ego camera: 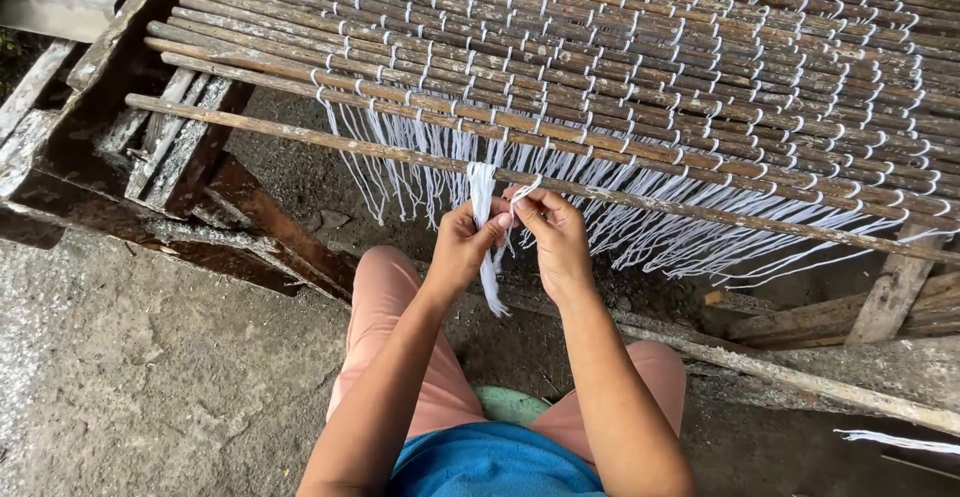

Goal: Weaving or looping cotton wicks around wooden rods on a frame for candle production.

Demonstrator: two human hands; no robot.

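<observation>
A mat of thin brown sticks (pixel 600 47) bound with rows of white string lies across a dark wooden frame (pixel 120 67). The nearest loose stick (pixel 300 137) runs along its front edge. My left hand (pixel 462 245) pinches a bundle of white strings (pixel 483 192) that hangs from this stick. My right hand (pixel 553 232) holds a strand of the same white string beside it, fingertips almost touching my left hand. More white strings (pixel 690 237) dangle from the mat's edge to the right.
Rough concrete floor (pixel 130 377) spreads at lower left. Weathered wooden beams (pixel 820 382) lie on the ground at right, with a loose white string (pixel 900 442) near them. My knees in pink trousers (pixel 385 302) and a green seat (pixel 510 404) are below.
</observation>
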